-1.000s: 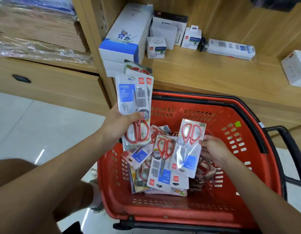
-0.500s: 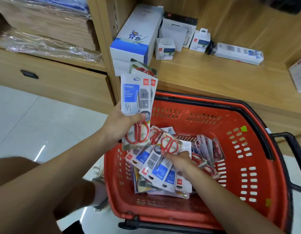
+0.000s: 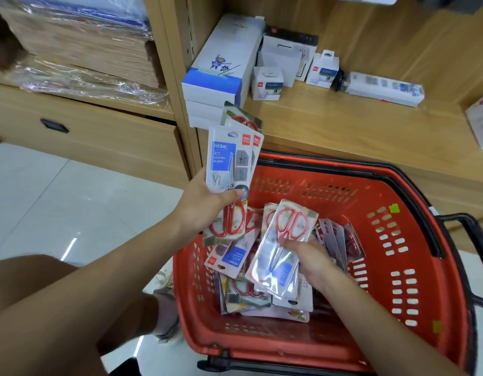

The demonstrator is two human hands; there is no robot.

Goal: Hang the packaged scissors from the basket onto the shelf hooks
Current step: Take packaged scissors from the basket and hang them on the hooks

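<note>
**Three packs in the left hand, one in the right, the rest in the basket**

I count three packaged scissors in the fan of packs (image 3: 229, 169) that the left hand (image 3: 205, 204) holds upright over the near-left corner of the red basket (image 3: 343, 170). Its thumb is clamped across the front pack, whose blue label faces me. Two more sit behind it, and the rearmost shows red handles at its top.

The right hand (image 3: 310, 257) grips a single pack (image 3: 282, 251) with its fingers curled round the pack's right edge. The handle end points away from me, and the pack sits just above the pile.

That pile of loose packs (image 3: 234, 263) lies in the basket's left half. The packs overlap too much for me to give a number. A few upright packs (image 3: 333, 240) stand on edge just right of the right hand.

On the wooden shelf (image 3: 343, 126) behind the basket I count:
- three stacked white boxes (image 3: 221, 63), the top one with a blue end
- one larger black-topped box (image 3: 289, 52)
- one small white box (image 3: 267, 82) in front of it
- one second small box (image 3: 325, 67) to its right
- one long white pack (image 3: 384, 88)
- one white box at the frame's right edge (image 3: 481, 123)

To the left there is one drawer handle (image 3: 54, 126), set below a plastic-wrapped stack of brown sheets (image 3: 80, 55).
</note>
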